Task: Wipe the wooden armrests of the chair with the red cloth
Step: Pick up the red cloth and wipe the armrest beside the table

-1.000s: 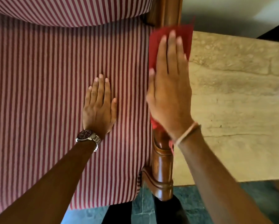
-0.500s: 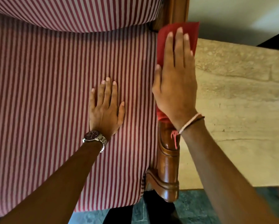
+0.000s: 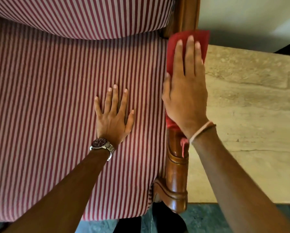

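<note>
Right hand (image 3: 185, 100) is flat on the red cloth (image 3: 174, 47), fingers straight and close together, pressing it onto the wooden armrest (image 3: 177, 175) along the right side of the seat. The cloth sticks out past the fingertips and a bit shows under the wrist. Left hand (image 3: 113, 117) lies palm down on the striped seat cushion (image 3: 48, 106), fingers spread and holding nothing, wristwatch (image 3: 101, 144) on that wrist. Beige stone floor (image 3: 250, 132) beside the chair

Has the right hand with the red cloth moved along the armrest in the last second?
Yes. The right hand pushed the red cloth farther along the wooden armrest, toward the backrest.
</note>
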`<state>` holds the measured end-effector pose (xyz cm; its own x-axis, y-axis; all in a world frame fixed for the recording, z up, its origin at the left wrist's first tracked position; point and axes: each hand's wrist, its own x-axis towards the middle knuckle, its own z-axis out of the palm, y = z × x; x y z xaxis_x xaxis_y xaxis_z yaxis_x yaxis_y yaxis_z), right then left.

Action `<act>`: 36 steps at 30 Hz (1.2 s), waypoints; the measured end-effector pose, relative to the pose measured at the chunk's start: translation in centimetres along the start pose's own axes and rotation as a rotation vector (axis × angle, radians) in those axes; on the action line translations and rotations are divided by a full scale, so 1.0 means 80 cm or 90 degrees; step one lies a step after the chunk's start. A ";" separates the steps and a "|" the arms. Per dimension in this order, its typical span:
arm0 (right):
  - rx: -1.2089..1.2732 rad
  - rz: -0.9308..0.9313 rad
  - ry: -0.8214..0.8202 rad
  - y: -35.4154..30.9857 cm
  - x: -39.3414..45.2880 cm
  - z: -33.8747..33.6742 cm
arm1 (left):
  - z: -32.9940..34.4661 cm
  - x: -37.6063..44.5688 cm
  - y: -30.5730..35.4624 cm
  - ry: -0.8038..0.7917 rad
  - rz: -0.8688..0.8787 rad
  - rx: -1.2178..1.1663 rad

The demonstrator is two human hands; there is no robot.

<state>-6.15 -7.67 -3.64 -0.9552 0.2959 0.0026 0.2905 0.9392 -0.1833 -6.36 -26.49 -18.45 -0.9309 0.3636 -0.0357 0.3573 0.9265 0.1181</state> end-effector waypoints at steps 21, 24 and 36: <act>0.046 0.005 -0.030 -0.003 -0.158 0.004 | 0.000 -0.003 0.003 0.000 -0.011 -0.013; 0.027 0.012 -0.008 -0.004 -0.122 0.010 | 0.006 -0.002 -0.002 0.002 -0.011 -0.005; 0.085 -0.014 -0.038 0.006 -0.158 0.006 | 0.002 -0.002 0.005 -0.011 -0.017 0.033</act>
<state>6.08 -11.05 -4.27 -0.9640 0.2613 -0.0497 0.2635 0.9126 -0.3126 -6.09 -26.18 -18.53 -0.9389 0.3397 -0.0554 0.3361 0.9396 0.0651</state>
